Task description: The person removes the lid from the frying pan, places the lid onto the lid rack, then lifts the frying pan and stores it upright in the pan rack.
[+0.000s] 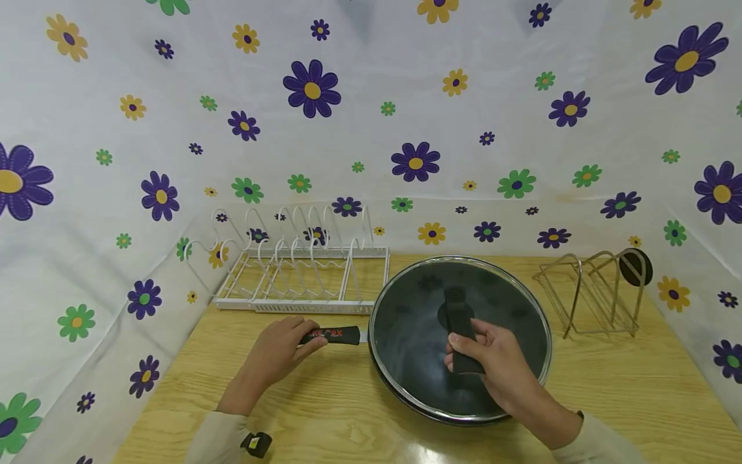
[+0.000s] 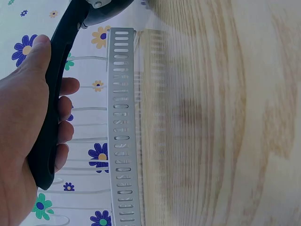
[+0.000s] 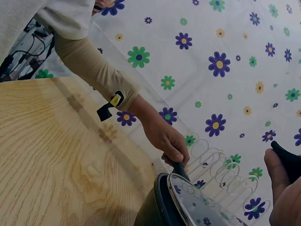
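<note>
Black lid handle [image 1: 462, 332] gripped between thumb and curled fingers of the right hand [image 1: 495, 354]. Dark glass lid [image 1: 414, 345] spreads below that hand, over the pan [image 3: 153, 207]; right wrist view shows a gap between their rims. Left hand [image 1: 281, 348] curls firmly round the pan handle [image 1: 339, 335]; pan lies to its right. White dish rack [image 1: 321, 307] just beyond the left hand, wire rack [image 1: 578, 283] beyond and right of the right hand, both on the worktop [image 1: 324, 399].
</note>
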A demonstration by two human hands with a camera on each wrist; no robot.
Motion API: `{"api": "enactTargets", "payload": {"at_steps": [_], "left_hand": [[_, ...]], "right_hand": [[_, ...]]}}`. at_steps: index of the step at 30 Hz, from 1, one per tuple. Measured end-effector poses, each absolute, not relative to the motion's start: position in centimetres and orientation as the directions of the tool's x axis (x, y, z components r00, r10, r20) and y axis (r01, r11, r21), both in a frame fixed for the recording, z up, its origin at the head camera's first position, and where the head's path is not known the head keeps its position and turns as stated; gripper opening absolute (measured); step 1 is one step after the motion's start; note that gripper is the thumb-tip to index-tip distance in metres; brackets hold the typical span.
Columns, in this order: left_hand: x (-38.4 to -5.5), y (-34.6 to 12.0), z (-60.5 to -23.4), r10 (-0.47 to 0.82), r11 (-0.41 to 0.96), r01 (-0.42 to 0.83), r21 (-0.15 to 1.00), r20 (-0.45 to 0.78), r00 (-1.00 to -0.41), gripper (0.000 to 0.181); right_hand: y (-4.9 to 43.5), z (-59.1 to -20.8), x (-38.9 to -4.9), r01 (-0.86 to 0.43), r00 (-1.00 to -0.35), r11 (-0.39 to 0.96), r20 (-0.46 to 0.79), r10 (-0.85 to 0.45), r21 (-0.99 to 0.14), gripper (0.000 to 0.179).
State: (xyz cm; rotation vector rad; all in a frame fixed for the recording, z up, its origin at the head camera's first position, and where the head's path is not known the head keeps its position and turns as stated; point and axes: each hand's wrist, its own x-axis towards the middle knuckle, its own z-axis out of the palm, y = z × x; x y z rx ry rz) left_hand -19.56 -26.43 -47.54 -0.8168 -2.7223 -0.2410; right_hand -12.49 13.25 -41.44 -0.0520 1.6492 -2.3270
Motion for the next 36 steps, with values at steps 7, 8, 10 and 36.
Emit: {"api": "enactTargets", "payload": {"at_steps": [7, 8, 10, 36], "left_hand": [[-19.5, -26.4, -47.5, 0.509, 0.828, 0.556, 0.069, 0.321, -0.798, 0.029], [-19.4, -26.3, -47.4, 0.508, 0.829, 0.555, 0.071, 0.318, -0.8, 0.029], [-19.4, -26.3, -47.3, 0.507, 0.831, 0.552, 0.072, 0.313, -0.803, 0.029], [-19.3, -26.2, -47.1, 0.479, 0.837, 0.53, 0.135, 0.287, -0.83, 0.029]], "right_hand": [[13.4, -41.2, -12.5, 0.165, -0.966, -0.311, -0.09, -0.243, -0.936, 0.058], [13.5, -41.1, -12.5, 0.159, -0.966, -0.309, -0.084, -0.243, -0.938, 0.058], [13.5, -41.0, -12.5, 0.15, -0.968, -0.309, -0.076, -0.24, -0.939, 0.057], [14.7, -38.6, -12.8, 0.068, -0.971, -0.34, 0.016, -0.238, -0.938, 0.056]]}}
